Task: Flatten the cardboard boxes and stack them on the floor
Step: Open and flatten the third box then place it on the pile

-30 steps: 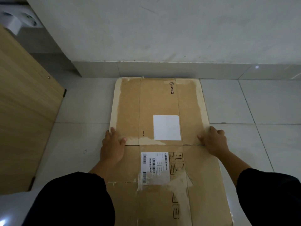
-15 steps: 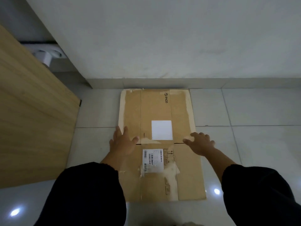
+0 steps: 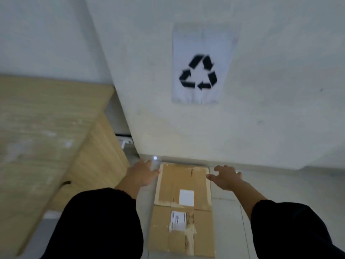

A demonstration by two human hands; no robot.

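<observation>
A flattened brown cardboard box (image 3: 183, 208) lies flat on the tiled floor, its far end against the wall's base. It carries a white square label and a shipping label with barcodes. My left hand (image 3: 142, 173) hovers in the air above the floor to the left of the box's far corner, fingers spread and holding nothing. My right hand (image 3: 226, 176) hovers to the right of the far right corner, fingers loosely spread, also holding nothing. Neither hand touches the cardboard.
A wooden table (image 3: 37, 131) stands at the left, its side panel close to the box. A paper sheet with a black recycling symbol (image 3: 198, 72) hangs on the white wall above the box. Grey floor tiles (image 3: 280, 186) extend to the right.
Both hands have lifted off the cardboard and moved apart. The view has risen away from the floor, so the box looks smaller and the recycling sign has come into sight.
</observation>
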